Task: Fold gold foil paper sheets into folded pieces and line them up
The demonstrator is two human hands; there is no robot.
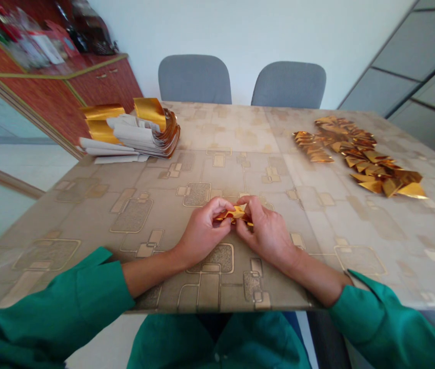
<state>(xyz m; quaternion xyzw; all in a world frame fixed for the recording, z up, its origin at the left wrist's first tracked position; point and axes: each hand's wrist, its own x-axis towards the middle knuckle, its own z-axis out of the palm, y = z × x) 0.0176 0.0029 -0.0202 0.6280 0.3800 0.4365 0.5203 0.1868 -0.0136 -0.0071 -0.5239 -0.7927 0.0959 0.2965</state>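
Between my two hands is a small piece of folded gold foil paper point(236, 213), just above the table near its front middle. My left hand point(209, 225) pinches its left end between thumb and fingers. The right end is gripped by my right hand point(265, 228), also closed in a pinch. Parts of the paper are hidden behind my fingertips. At the far right of the table lie several folded gold paper pieces point(371, 159), bunched in rows. A stack of gold foil paper sheets point(133, 134) with pale backs sits at the far left, loosely curled.
A patterned tablecloth point(156, 200) covers the table. Two grey chairs point(195, 79) stand at the far edge against the white wall. At the back left is a reddish wooden cabinet point(105, 82) with bags and bottles on it. Grey panelled doors point(406, 61) are on the right.
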